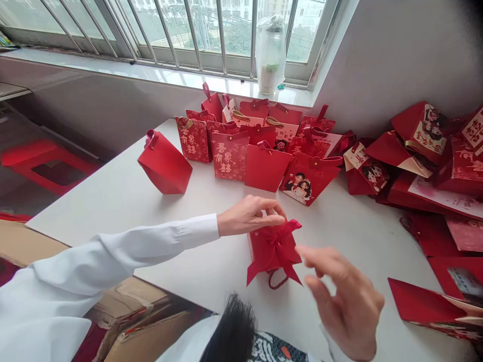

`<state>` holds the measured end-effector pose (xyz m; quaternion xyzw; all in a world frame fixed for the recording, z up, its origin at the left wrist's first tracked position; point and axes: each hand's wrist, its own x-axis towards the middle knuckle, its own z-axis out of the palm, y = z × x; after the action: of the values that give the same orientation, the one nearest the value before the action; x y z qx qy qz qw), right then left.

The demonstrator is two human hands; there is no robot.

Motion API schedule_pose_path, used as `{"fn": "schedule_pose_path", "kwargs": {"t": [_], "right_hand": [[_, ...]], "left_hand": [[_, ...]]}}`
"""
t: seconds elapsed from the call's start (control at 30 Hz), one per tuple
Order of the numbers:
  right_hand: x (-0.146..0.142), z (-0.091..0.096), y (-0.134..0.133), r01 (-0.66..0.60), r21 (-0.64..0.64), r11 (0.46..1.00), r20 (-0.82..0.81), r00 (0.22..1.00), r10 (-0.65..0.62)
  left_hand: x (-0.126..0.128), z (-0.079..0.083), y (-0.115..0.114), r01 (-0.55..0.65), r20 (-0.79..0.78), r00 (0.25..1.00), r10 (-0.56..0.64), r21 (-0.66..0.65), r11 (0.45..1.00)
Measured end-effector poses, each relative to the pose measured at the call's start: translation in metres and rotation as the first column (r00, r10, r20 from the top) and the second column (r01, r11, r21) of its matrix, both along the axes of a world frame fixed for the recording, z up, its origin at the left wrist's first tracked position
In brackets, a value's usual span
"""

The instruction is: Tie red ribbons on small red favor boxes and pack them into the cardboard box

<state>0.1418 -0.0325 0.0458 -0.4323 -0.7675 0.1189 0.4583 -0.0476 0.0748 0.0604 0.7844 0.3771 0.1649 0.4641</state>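
A small red gift bag (257,245) stands on the table in front of me, with a red ribbon bow (274,242) across its top and a twisted dark red cord handle (278,282) at its near side. My left hand (252,215) reaches in from the left, its fingers closed at the far edge of this bag, beside the bow. Exactly what the fingertips pinch is partly hidden. To the right of the bag, my right hand (341,296) is raised and slightly blurred. Its thumb and fingers are apart and hold nothing.
Several red gift bags (231,160) stand grouped by the window wall, and a plain red one (166,163) stands left of them. More bags (403,156) lie piled at the right. A plastic-wrapped bottle (270,60) is on the sill. Cardboard boxes (128,306) sit below the table edge.
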Motion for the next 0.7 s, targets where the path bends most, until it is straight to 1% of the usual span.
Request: {"fn": "schedule_pose_path", "kwargs": {"t": [0.03, 0.07, 0.1, 0.17, 0.2, 0.27, 0.33, 0.43, 0.53, 0.7], "right_hand": [[0.005, -0.002, 0.007, 0.107, -0.091, 0.99, -0.104, 0.988, -0.116], [0.009, -0.005, 0.016, 0.168, -0.2, 0.965, -0.182, 0.962, -0.205], [0.012, -0.009, 0.026, 0.165, -0.313, 0.935, -0.226, 0.944, -0.242], [0.015, -0.017, 0.044, 0.09, -0.492, 0.866, -0.261, 0.933, -0.246], [0.014, -0.021, 0.05, 0.048, -0.555, 0.83, -0.268, 0.935, -0.233], [0.011, -0.026, 0.058, 0.008, -0.639, 0.769, -0.267, 0.936, -0.231], [0.007, -0.03, 0.058, -0.008, -0.679, 0.734, -0.263, 0.936, -0.233], [0.002, -0.033, 0.052, -0.052, -0.703, 0.709, -0.293, 0.93, -0.223], [-0.002, -0.033, 0.046, -0.078, -0.706, 0.704, -0.316, 0.924, -0.215], [-0.01, -0.032, 0.042, -0.057, -0.706, 0.706, -0.309, 0.922, -0.234]], "left_hand": [[-0.003, 0.003, -0.001, -0.032, 0.011, 0.999, 0.033, -0.036, 0.999], [-0.005, 0.004, -0.002, -0.062, 0.022, 0.998, 0.064, -0.071, 0.996], [-0.008, 0.005, -0.003, -0.087, 0.035, 0.995, 0.091, -0.099, 0.991], [-0.012, 0.003, -0.003, -0.108, 0.062, 0.991, 0.118, -0.148, 0.983], [-0.014, 0.001, -0.004, -0.105, 0.073, 0.99, 0.119, -0.17, 0.98], [-0.017, -0.003, -0.004, -0.085, 0.087, 0.991, 0.105, -0.216, 0.973], [-0.018, -0.006, -0.006, -0.06, 0.094, 0.992, 0.086, -0.249, 0.967], [-0.018, -0.007, -0.008, -0.056, 0.102, 0.991, 0.086, -0.266, 0.962], [-0.018, -0.006, -0.01, -0.064, 0.108, 0.989, 0.1, -0.291, 0.954], [-0.021, -0.008, -0.012, -0.074, 0.134, 0.983, 0.123, -0.323, 0.943]]}}
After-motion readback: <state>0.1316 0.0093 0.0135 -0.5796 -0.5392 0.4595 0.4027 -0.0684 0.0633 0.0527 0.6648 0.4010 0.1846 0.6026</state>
